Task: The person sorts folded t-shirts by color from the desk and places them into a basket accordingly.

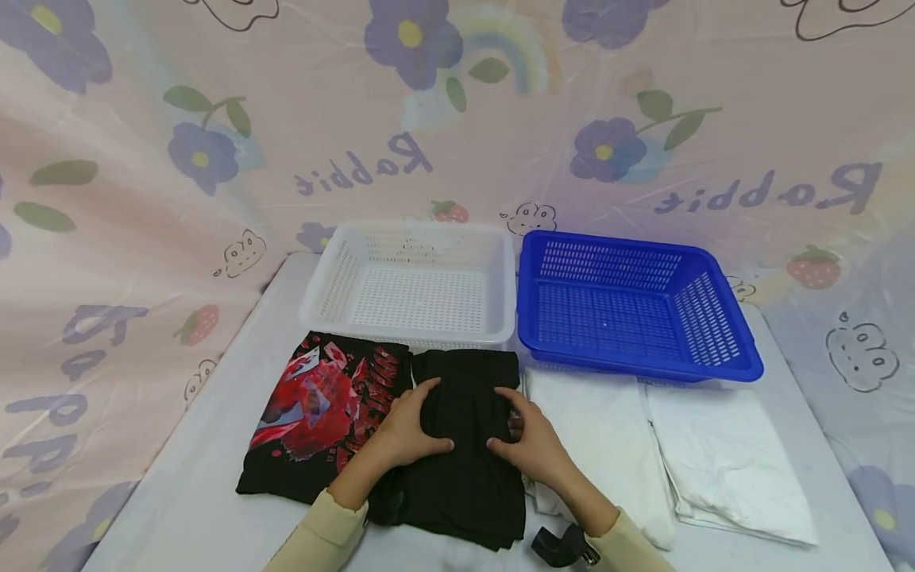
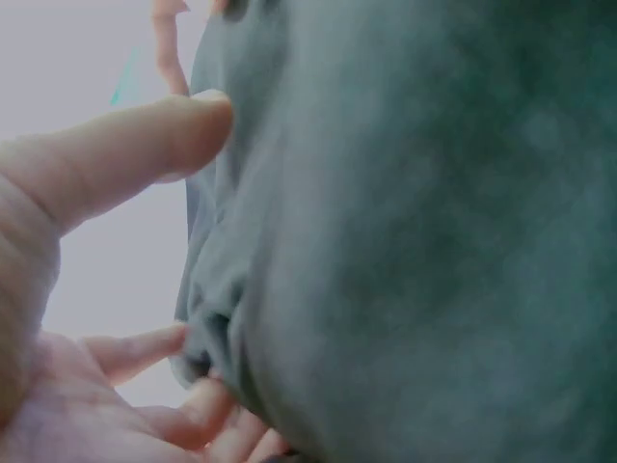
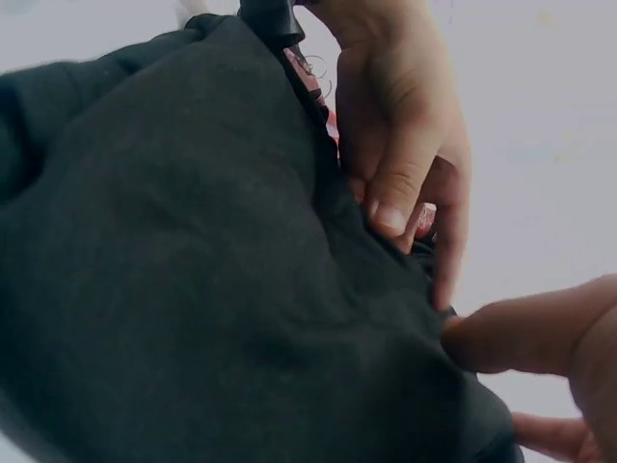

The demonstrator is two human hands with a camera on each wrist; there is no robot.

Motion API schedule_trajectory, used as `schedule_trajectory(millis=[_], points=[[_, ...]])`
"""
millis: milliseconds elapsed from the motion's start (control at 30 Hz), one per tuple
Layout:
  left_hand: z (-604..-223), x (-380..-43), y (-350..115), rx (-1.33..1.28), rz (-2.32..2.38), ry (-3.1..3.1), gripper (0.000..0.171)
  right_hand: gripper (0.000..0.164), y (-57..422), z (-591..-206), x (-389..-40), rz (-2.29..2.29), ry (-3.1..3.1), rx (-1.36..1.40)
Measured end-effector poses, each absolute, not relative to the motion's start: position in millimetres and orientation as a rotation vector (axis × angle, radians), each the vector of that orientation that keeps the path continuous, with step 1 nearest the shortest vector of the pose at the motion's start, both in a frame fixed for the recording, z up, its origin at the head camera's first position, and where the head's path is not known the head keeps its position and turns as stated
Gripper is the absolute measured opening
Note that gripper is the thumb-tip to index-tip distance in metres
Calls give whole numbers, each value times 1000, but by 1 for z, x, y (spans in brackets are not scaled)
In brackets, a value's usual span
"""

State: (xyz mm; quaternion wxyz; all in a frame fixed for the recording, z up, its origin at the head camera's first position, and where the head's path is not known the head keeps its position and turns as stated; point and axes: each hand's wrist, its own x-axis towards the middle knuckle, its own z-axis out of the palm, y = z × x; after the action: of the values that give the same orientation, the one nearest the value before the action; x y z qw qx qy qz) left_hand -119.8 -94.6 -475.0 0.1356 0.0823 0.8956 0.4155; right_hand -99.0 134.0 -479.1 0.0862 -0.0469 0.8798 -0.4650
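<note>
A folded black garment [image 1: 468, 477] lies at the front middle of the table, its kind hidden by the folding. At its left side my left hand [image 1: 406, 430] holds it, the thumb on top and other fingers tucked at the edge in the left wrist view. My right hand [image 1: 539, 449] grips the opposite side, with its thumb [image 3: 511, 333] against the cloth in the right wrist view. To the left lies a folded black T-shirt [image 1: 322, 405] with a red print. Two folded white garments, the nearer one [image 1: 596, 445] and the outer one [image 1: 736, 461], lie to the right.
Behind the clothes stand a white plastic basket [image 1: 418, 298] and a blue plastic basket [image 1: 608, 318], side by side, with nothing visible inside. Patterned curtain sheeting [image 1: 486, 135] surrounds the white table [image 1: 193, 485]. A black device [image 1: 561, 546] sits at my right wrist.
</note>
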Motion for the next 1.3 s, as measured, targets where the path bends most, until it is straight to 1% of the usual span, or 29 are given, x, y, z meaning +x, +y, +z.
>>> schedule_trajectory(millis=[200,433,700,800,1067,1300], points=[[-476,-120,-94,305,1306,2509,91,74,131,-480,-99,-1350,2615,-205],[-475,-121,-100,297,1264,2481,90,71,132,-478,-102,-1413,2559,-195],[-477,-123,-102,350,1220,2444,76,73,137,-482,-103,-1439,2429,-293],[-478,-123,-102,376,1219,2453,73,72,139,-484,-101,-1447,2428,-321],[-470,-119,-109,466,1329,2400,72,71,144,-475,-95,-1522,2368,-372],[-459,-111,-114,532,1383,2374,74,70,149,-456,-84,-1506,2354,-412]])
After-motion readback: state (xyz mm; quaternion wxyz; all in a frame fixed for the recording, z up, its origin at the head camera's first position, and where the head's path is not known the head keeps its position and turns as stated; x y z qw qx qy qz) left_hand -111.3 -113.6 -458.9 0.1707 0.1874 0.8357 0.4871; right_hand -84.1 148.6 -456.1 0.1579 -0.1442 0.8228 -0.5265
